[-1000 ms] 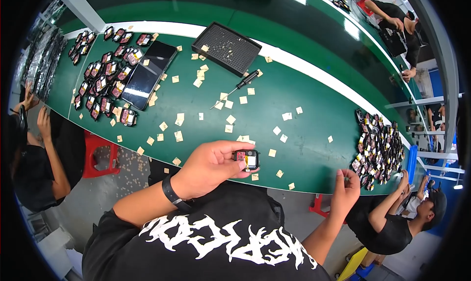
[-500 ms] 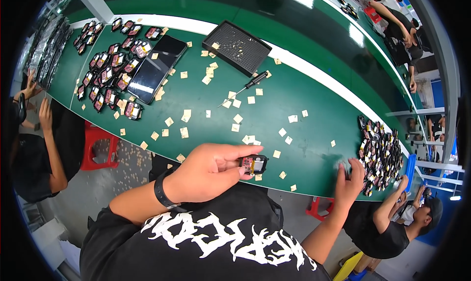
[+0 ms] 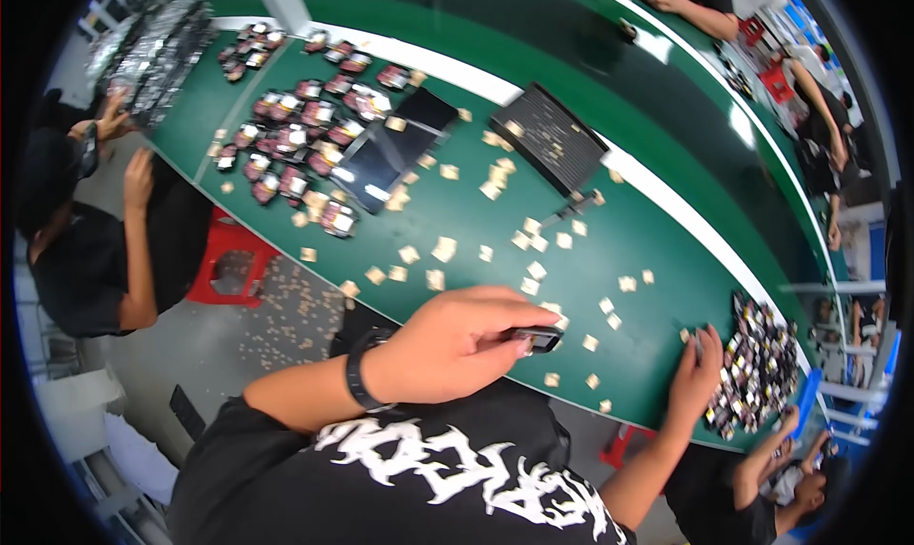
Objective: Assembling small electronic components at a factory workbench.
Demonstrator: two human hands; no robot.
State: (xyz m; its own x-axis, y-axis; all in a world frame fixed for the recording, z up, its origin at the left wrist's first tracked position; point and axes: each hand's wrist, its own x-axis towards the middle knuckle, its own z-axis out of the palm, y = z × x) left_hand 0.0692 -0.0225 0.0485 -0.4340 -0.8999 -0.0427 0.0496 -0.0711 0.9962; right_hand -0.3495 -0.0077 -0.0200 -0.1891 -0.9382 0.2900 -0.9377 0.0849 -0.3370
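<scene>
My left hand [image 3: 457,345] pinches a small black device case [image 3: 543,339] between thumb and fingers, over the near edge of the green table [image 3: 419,331]. The case is tilted, so its inner side hardly shows. Farther right, my right hand [image 3: 697,374] has its thumb and curled fingers apart, beside a heap of small black devices [image 3: 757,369]. A small beige square [image 3: 687,336] is close to its fingertips; I cannot tell whether they touch. More beige squares [image 3: 444,250] lie scattered over the table between both hands and the far side.
Several black cases with reddish insides [image 3: 290,140] crowd the left, beside a dark glossy tablet-like panel [image 3: 395,150]. A black tray [image 3: 552,140] and a screwdriver [image 3: 576,205] lie toward the back. Co-workers sit left [image 3: 81,231] and right [image 3: 762,488]. A red stool [image 3: 228,259] stands at left.
The whole view has swung, shifting the table's contents rightward. The case in my left hand has turned from showing its inside to nearly edge-on. My right hand stays beside the heap.
</scene>
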